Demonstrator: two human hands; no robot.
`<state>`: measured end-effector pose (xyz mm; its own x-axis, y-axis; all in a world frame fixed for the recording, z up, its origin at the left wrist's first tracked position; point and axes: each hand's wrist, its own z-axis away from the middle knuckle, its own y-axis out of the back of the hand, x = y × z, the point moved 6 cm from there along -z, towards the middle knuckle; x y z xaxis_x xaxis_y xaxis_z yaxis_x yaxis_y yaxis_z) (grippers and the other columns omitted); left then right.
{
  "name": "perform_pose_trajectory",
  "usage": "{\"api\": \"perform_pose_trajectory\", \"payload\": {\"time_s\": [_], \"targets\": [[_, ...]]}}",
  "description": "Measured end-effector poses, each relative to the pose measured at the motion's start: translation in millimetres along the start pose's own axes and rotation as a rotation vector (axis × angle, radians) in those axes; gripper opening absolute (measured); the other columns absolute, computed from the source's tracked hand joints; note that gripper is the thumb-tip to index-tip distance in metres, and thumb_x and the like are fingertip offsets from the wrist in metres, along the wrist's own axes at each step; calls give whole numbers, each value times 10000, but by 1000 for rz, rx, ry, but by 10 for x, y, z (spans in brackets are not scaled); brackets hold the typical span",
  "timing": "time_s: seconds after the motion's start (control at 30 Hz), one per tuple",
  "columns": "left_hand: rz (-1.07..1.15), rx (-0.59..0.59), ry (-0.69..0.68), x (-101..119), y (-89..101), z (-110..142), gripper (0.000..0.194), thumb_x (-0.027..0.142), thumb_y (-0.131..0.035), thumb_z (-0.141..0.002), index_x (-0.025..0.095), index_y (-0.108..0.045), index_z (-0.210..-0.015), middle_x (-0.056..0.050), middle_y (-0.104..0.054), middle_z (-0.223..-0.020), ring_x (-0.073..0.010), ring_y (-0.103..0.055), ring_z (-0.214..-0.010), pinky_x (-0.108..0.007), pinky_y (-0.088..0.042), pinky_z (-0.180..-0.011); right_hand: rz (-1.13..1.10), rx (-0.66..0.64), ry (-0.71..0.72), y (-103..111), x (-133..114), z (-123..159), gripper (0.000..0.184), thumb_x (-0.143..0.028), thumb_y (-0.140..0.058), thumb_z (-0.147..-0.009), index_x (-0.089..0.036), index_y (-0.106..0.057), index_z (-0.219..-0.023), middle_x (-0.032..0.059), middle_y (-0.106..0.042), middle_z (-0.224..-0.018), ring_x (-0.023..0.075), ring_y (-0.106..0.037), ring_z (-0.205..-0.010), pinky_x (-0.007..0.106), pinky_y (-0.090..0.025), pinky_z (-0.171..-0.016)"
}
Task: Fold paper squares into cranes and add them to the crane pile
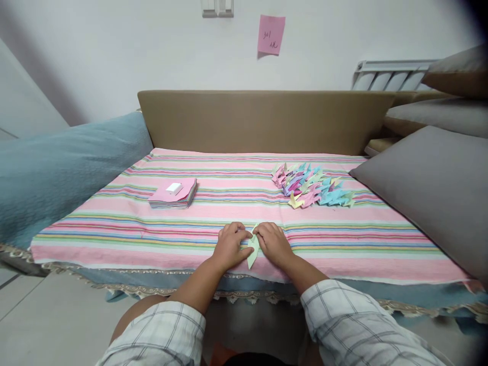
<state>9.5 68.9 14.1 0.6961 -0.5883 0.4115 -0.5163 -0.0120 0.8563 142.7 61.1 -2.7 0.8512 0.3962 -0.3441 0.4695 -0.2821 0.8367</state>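
A pale green piece of folded paper [252, 252], narrow and pointed at its near end, lies on the striped cloth close to the seat's front edge. My left hand [232, 245] grips its left side, thumb and fingertips pressed against the paper. From the right, my right hand [273, 245] pinches the upper part of the same paper between thumb and fingers. Fingers cover some of the upper folds. Beyond my right hand sits a cluster of folded paper cranes [312, 187] in pink, blue, yellow, green and purple.
A stack of coloured paper [173, 202] lies at the left with a small white block [174, 188] on top. Grey cushions [430, 188] stand at the right, a blue-covered armrest [72, 168] at the left. A brown backrest [259, 122] runs behind; a pink note [271, 34] hangs on the wall.
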Motion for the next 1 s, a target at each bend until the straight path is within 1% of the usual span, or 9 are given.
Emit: {"api": "perform_pose_trajectory", "payload": {"time_s": [0.13, 0.23, 0.3, 0.5, 0.67, 0.83, 0.93, 1.0], "targets": [[-10, -5, 10, 7, 0, -8, 269, 317, -684, -667, 252, -644, -924, -30, -550, -1059, -230, -476, -1013, -376, -362, -850, 10, -8, 6, -5, -4, -3, 178, -148, -472, -860, -234, -592, -959, 33, -603, -981, 189, -478, -950, 307, -316, -795], [-17, 9, 56, -14, -20, -30, 150, 282, -612, -729, 244, -647, -869, -23, -574, -1024, -212, -493, -986, -372, -361, -849, 11, -21, 9, -4, -15, -7, 180, -150, -469, -863, -236, -594, -959, 35, -604, -987, 191, -476, -954, 309, -314, -795], [-28, 24, 85, -26, -33, -47, 111, 262, -571, -762, 242, -651, -835, -18, -590, -1002, -203, -504, -963, -365, -360, -837, 11, -28, 5, 0, -20, -10, 180, -150, -467, -864, -235, -595, -957, 35, -605, -987, 191, -475, -954, 308, -315, -796], [-67, 27, 124, -21, -43, -81, 97, 270, -572, -767, 238, -659, -792, -15, -609, -976, -202, -510, -929, -352, -360, -794, 10, -30, -1, 9, -25, -14, 175, -150, -476, -863, -237, -595, -958, 29, -609, -990, 190, -478, -956, 309, -317, -806], [-57, 12, 166, -45, -57, -89, 105, 265, -575, -757, 234, -675, -749, -17, -619, -997, -203, -510, -938, -352, -359, -805, 5, -31, 1, -10, -12, -10, 180, -152, -472, -864, -239, -599, -958, 31, -611, -996, 195, -480, -955, 313, -316, -803], [-61, 29, 215, -54, -76, -90, 107, 263, -588, -740, 235, -678, -689, -10, -634, -993, -209, -512, -943, -364, -359, -819, 10, -38, 4, -25, -8, -6, 191, -151, -469, -864, -247, -603, -959, 28, -612, -1006, 196, -479, -961, 317, -315, -801], [-68, 53, 231, -44, -62, -72, 111, 267, -583, -748, 238, -677, -698, -12, -640, -981, -213, -513, -943, -369, -361, -827, 18, -35, 4, -12, -16, -7, 193, -151, -465, -865, -241, -599, -971, 34, -612, -1003, 194, -479, -957, 314, -319, -796], [-62, 57, 211, -29, -44, -47, 88, 270, -591, -746, 239, -671, -763, -15, -641, -977, -216, -514, -946, -370, -366, -834, 18, -30, 6, -2, -23, -9, 197, -146, -458, -867, -234, -596, -977, 36, -611, -994, 192, -478, -954, 310, -322, -798]]}}
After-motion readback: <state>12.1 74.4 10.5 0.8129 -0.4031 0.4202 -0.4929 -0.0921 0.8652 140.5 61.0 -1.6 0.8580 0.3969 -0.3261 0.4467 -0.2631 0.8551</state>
